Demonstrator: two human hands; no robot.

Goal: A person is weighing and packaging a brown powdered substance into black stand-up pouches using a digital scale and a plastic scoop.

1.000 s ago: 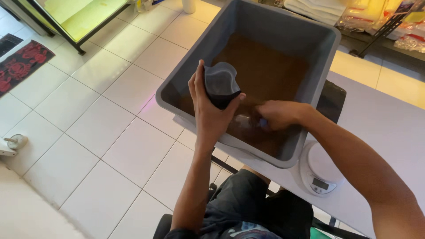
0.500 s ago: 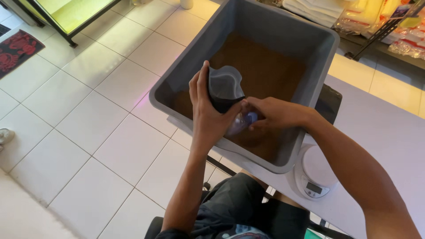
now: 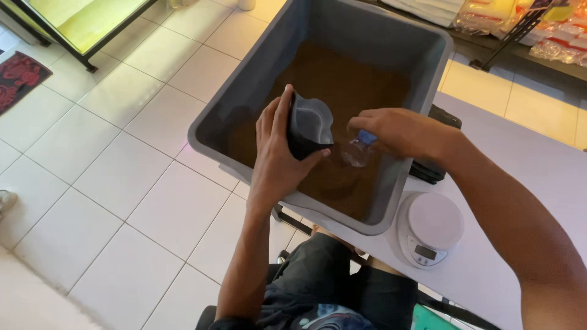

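Left hand (image 3: 278,159) grips open dark pouch (image 3: 309,125) upright over grey tub (image 3: 244,91). Right hand (image 3: 400,131) holds clear scoop bottle (image 3: 356,150) beside the pouch mouth. Tip slowly; keep the mouth wide, over the brown powder (image 3: 342,85).

Floor (image 3: 122,183) of pale square tiles with thin dark grout lines, glossy under soft daylight. At upper left, black metal frame (image 3: 92,36) holding a yellow-green panel, standing on the tiles. At far left edge, dark red patterned mat (image 3: 18,79). At right, white tabletop (image 3: 520,165), smooth and matt, running from the upper right toward the lower edge. Along the top right, dark wire rack (image 3: 513,24) with stacked clear packets of yellow and reddish goods. Beyond the table, strip of warmer cream tiles (image 3: 513,104). Small pale object at lower left edge, too cropped to identify.
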